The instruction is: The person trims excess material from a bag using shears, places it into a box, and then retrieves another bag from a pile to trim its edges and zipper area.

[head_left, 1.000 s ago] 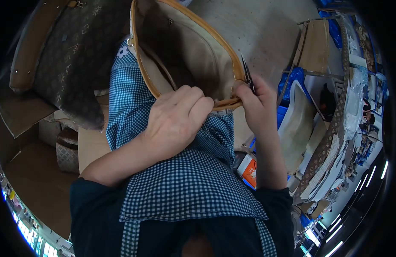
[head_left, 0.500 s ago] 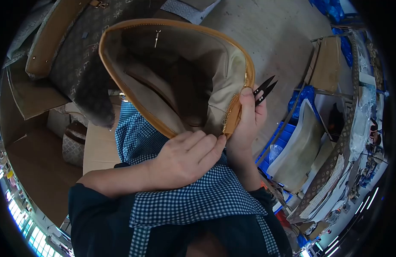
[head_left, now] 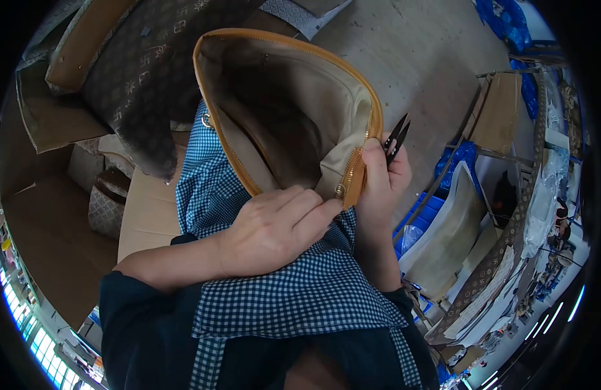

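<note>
A handbag (head_left: 274, 110) with tan trim and a beige lining gapes open in front of me, its brass zipper (head_left: 356, 156) running along the rim. My left hand (head_left: 278, 224) pinches the rim on the near side, close to the zipper's end; its fingertips are partly hidden. At the bag's right corner, my right hand (head_left: 382, 179) grips the tan edge with the thumb on top. Black thread snips (head_left: 396, 138) are tucked in the same hand, blades pointing up and away from the bag. A metal ring (head_left: 207, 121) shows on the bag's left side.
A cardboard box (head_left: 53, 227) with patterned pieces stands at left, beside a dark patterned material (head_left: 138, 84). At right is a metal rack (head_left: 437, 175) with a blue crate (head_left: 421, 218) and sheets. A checked apron (head_left: 294, 302) covers my lap.
The bag's left end has swung to the right and its opening looks narrower. The snips have tipped more upright. Both hands keep their hold.
</note>
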Motion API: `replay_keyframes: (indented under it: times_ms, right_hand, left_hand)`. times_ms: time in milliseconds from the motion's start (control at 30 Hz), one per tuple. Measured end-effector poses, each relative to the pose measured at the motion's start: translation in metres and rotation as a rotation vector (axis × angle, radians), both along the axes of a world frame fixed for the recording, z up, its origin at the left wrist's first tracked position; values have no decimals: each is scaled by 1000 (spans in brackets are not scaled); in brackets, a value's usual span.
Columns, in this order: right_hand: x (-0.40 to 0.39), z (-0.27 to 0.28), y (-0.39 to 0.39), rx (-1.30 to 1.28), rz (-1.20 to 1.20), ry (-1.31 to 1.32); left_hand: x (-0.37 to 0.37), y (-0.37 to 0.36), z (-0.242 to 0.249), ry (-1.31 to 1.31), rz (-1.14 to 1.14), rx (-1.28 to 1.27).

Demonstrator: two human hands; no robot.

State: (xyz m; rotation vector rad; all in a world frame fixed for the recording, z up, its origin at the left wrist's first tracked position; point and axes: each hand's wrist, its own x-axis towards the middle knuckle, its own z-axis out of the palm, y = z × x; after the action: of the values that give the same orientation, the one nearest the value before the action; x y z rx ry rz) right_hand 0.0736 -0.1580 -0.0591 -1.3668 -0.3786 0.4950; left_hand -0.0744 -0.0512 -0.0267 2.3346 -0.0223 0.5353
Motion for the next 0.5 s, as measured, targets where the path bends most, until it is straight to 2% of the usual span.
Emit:
replay_keyframes:
  times_ms: [67, 133, 233, 300, 333, 433, 500]
  right_hand:
    - [0, 6, 1, -90, 30, -76]
    - [-2, 15, 2, -177, 19, -24]
    - [14, 12, -5, -313, 98, -287]
    - [19, 27, -1, -345, 222, -326]
    - [23, 30, -3, -330, 272, -320]
    - [28, 39, 5, -489, 199, -477]
    - [25, 43, 14, -375, 113, -477]
  left_hand:
    - [3, 2, 3, 98, 13, 44]
    - [4, 5, 9, 148, 57, 49]
    - [-3, 15, 2, -10, 53, 57]
    - [-9, 23, 5, -109, 8, 114]
    - [-6, 24, 5, -179, 2, 60]
    - [-3, 30, 17, -330, 14, 24]
    - [-2, 24, 21, -352, 19, -33]
